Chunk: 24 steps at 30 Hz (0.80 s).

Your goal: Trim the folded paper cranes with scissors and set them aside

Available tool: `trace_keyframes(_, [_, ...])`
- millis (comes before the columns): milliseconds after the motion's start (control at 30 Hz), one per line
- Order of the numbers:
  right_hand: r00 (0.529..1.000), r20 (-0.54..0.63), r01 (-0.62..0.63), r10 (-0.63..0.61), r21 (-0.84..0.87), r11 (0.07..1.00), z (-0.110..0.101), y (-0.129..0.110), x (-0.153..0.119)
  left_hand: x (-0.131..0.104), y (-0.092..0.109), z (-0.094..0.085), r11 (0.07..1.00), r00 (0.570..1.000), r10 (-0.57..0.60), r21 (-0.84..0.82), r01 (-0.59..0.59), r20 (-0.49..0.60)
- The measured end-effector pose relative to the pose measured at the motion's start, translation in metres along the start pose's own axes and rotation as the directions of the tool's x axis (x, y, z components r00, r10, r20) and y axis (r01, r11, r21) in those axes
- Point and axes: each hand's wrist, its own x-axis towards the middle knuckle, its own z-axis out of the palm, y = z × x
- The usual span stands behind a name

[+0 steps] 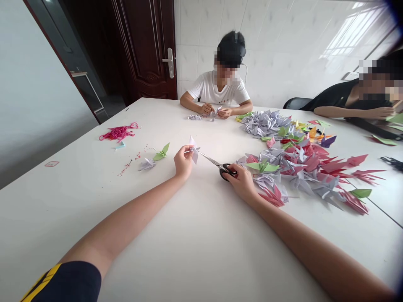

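Note:
My left hand (183, 160) pinches a small pale lilac paper crane (193, 150) above the white table (195, 239). My right hand (242, 180) grips black-handled scissors (217, 164), and their blades point left with the tips at the crane. A green paper crane (161, 152) and a lilac one (147, 164) lie on the table to the left of my left hand. Just right of my right hand spreads a big pile of folded paper cranes (296, 161) in lilac, pink, red and green.
A tangle of pink string (119, 132) lies at the far left, with red specks (129, 164) nearby. A person in a white shirt (218, 90) folds paper across the table. Another person in black (355, 98) sits at the right. A dark wooden door (147, 46) stands behind.

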Motion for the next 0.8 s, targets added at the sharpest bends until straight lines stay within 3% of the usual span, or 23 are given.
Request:
trace_keyframes(167, [0.996,-0.054,-0.067,0.069,0.039,0.997,-0.0003,0.0011,0.0015,0.001,-0.003,-0.0009,0.999,1.0,0.023,0.029,-0.023,-0.018])
trace_keyframes(333, [1.0,-0.005,-0.023,0.023,0.019,1.0,-0.0007,0.0014,0.0019,-0.0025,0.0001,-0.0012,0.999,0.997,0.053,0.005,-0.054,0.063])
trace_keyframes(567, [0.999,0.049,0.006,-0.007,0.015,1.0,-0.0015,0.0025,0.0015,-0.002,-0.0028,-0.0006,1.0,0.997,0.003,-0.023,-0.001,0.075])
trace_keyframes(800, [0.996,0.08,0.026,-0.025,-0.012,1.0,-0.0027,0.001,0.0012,-0.0023,-0.0018,0.0,0.998,0.991,0.053,-0.052,-0.046,0.124])
